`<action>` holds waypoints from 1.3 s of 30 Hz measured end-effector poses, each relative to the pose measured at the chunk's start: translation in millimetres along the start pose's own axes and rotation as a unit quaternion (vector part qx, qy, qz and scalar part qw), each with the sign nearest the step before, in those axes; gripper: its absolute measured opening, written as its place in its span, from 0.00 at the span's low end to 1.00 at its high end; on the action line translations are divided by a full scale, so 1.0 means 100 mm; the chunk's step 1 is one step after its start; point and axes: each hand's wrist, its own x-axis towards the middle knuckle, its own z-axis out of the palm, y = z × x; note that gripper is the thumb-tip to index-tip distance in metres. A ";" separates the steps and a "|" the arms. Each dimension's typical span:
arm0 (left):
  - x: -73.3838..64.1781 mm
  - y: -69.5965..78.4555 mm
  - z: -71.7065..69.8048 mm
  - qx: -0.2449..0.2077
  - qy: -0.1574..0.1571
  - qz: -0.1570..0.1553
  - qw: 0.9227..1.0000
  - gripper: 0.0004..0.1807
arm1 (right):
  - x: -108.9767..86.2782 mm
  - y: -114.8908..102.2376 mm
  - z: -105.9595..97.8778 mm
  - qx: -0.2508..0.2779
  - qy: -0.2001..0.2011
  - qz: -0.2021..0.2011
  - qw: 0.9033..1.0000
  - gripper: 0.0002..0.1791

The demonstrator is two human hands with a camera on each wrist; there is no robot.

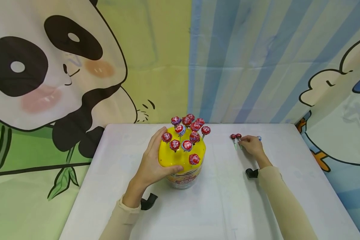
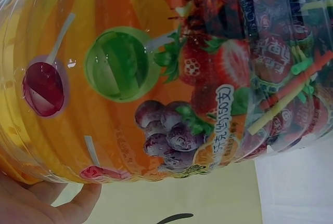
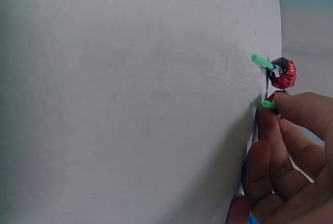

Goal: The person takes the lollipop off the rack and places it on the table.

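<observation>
A clear plastic jar (image 1: 183,180) with a yellow lid (image 1: 184,160) stands on the table, several wrapped lollipops (image 1: 187,145) sticking up from the lid. My left hand (image 1: 156,160) grips the lid's left side, thumb across the near edge. The left wrist view shows the jar's orange fruit label (image 2: 125,130) and more lollipops (image 2: 276,63) inside. To the right, my right hand (image 1: 253,146) pinches a lollipop by its green stick (image 3: 269,104) at the table. A second red lollipop (image 3: 283,73) lies just beside it, apart from the fingers.
A blue-wrapped piece (image 1: 259,138) shows just beyond my right hand, mostly hidden. The white table (image 1: 222,206) meets a printed cloth backdrop (image 1: 168,66) at its far edge. Black wrist mounts (image 1: 252,173) stick out at both cuffs.
</observation>
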 end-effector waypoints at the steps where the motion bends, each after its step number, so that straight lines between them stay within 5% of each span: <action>1: 0.00 0.00 0.00 0.001 0.001 0.000 1.000 0.64 | -0.01 -0.01 -0.01 -0.002 -0.001 -0.002 1.000 0.20; 7: 0.01 -0.01 0.00 -0.002 -0.003 -0.002 1.000 0.64 | -0.12 -0.15 -0.09 -0.005 0.027 -0.043 0.999 0.19; 14: -0.01 -0.01 -0.01 0.003 0.000 -0.004 1.000 0.64 | -0.52 -0.78 -0.19 0.098 0.051 -0.122 0.986 0.19; 17: -0.01 -0.01 -0.01 0.003 0.000 -0.005 1.000 0.64 | -0.73 -1.07 -0.21 0.188 0.040 -0.183 0.964 0.16; 21: 0.00 -0.01 -0.01 0.003 0.000 0.000 1.000 0.64 | -0.97 -1.41 -0.19 0.303 -0.015 -0.272 0.913 0.14; 23: 0.00 -0.01 -0.01 0.003 0.001 0.001 1.000 0.64 | -1.07 -1.55 -0.17 0.337 -0.046 -0.300 0.891 0.13; 26: 0.00 -0.01 -0.01 0.001 0.001 0.001 1.000 0.64 | -1.17 -1.71 -0.12 0.364 -0.081 -0.319 0.871 0.12; 39: -0.01 0.00 0.00 0.002 0.001 -0.003 1.000 0.64 | -1.28 -1.91 0.10 0.414 -0.130 -0.306 0.847 0.12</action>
